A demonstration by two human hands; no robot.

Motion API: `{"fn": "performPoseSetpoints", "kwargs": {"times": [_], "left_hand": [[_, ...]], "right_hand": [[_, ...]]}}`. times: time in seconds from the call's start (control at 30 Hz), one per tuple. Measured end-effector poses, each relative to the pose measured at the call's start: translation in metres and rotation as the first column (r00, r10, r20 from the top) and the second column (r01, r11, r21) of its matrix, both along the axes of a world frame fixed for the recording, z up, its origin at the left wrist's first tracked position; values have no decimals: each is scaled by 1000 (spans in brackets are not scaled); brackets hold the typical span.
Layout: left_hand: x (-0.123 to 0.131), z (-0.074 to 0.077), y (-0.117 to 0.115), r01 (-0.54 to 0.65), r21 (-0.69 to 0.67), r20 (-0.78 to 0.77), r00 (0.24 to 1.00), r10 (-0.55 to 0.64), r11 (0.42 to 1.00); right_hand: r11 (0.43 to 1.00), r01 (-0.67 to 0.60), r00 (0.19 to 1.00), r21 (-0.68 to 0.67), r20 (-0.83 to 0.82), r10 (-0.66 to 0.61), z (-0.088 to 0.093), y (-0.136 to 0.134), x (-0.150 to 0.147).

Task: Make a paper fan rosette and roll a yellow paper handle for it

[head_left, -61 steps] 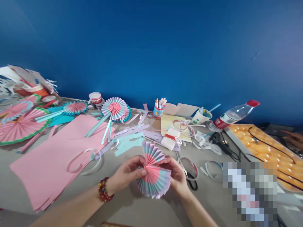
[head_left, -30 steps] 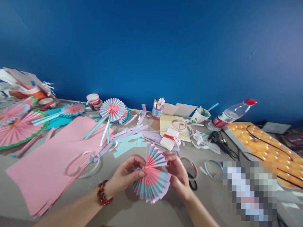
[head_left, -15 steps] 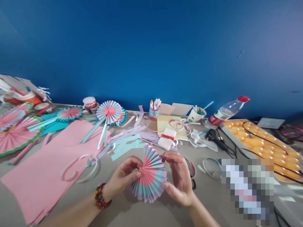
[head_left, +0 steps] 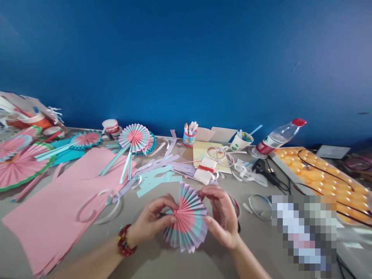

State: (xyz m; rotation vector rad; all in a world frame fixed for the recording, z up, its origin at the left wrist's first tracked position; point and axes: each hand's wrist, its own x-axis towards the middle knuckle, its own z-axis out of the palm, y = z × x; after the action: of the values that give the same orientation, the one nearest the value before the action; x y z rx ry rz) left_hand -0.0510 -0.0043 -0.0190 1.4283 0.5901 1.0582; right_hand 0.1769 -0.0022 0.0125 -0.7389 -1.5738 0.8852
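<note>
A pleated paper fan (head_left: 186, 219) in pink, teal and lilac bands is spread between both hands just above the grey table (head_left: 151, 263). My left hand (head_left: 152, 221), with a red bead bracelet at the wrist, pinches the fan's pink centre from the left. My right hand (head_left: 221, 217) grips the fan's right side, thumb against the lower pleats and fingers curled over the upper edge.
Pink paper sheets (head_left: 58, 205) lie at left with larger fans (head_left: 23, 164). Finished fans on sticks (head_left: 134, 138), paper strips, a pen cup (head_left: 188, 136), a paper cup (head_left: 240, 142), a bottle (head_left: 276, 138), tape rings (head_left: 260, 203), scissors and an orange tray (head_left: 325, 174) crowd the back and right.
The two folded halves of the fan have been opened and pressed toward each other into a rounder shape. My right hand shifted from behind the fan to its right side.
</note>
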Motion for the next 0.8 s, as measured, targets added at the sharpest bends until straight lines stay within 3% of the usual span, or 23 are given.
{"fn": "performPoseSetpoints", "kwargs": {"times": [0.2,0.43,0.7,0.8], "left_hand": [[-1,2,2,-22,80,-58,998,27,997],[-2,-3,1,-149,-103,-72,987,142,983],[-1,1,1,-162,-73,-124,980,152,984],[-1,4,2,-150,13,-142,978,151,989]], "right_hand": [[998,-1,1000,-63,14,2,-2,1,3],[958,-189,981,-217,-13,191,-5,4,1],[896,-320,946,-308,-54,319,0,6,0],[873,-328,942,-362,-61,329,0,5,0]]}}
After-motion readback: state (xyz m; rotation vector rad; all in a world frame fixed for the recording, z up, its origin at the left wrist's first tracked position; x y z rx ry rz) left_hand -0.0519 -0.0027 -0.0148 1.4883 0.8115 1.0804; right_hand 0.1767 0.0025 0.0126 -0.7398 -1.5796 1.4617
